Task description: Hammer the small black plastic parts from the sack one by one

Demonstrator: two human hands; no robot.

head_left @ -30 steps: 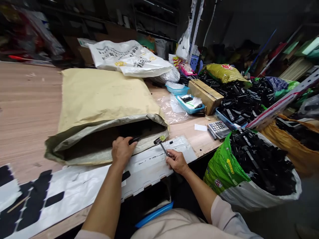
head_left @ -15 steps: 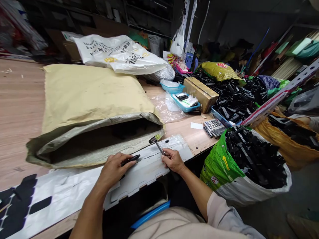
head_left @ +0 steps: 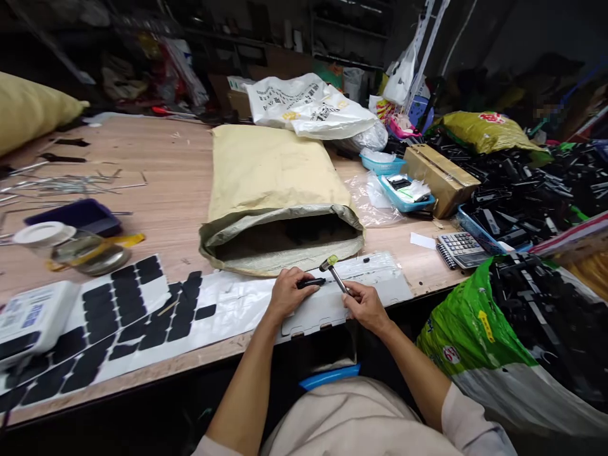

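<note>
My left hand (head_left: pixel 287 294) is closed round a slim black plastic part (head_left: pixel 311 283), pressing it down on a white sheet (head_left: pixel 380 285) at the table's front edge. My right hand (head_left: pixel 363 304) grips the metal handle of a small hammer (head_left: pixel 332 269), whose black and yellow head hangs just above the part's right end. Directly behind both hands lies a tan woven sack (head_left: pixel 273 183) with its mouth open toward me and dark parts inside.
Black foam pads on white backing (head_left: pixel 137 307) lie left of my hands, with a jar (head_left: pixel 71 247), a blue tray (head_left: pixel 78 215) and metal rods (head_left: pixel 61 183) further left. A calculator (head_left: pixel 463 247), blue baskets, a cardboard box (head_left: pixel 439 177) and bags of black parts (head_left: pixel 522 316) crowd the right.
My left hand came out of the sack mouth with the black part and laid it on the white sheet beside the hammer. The camera swung left, showing more of the table.
</note>
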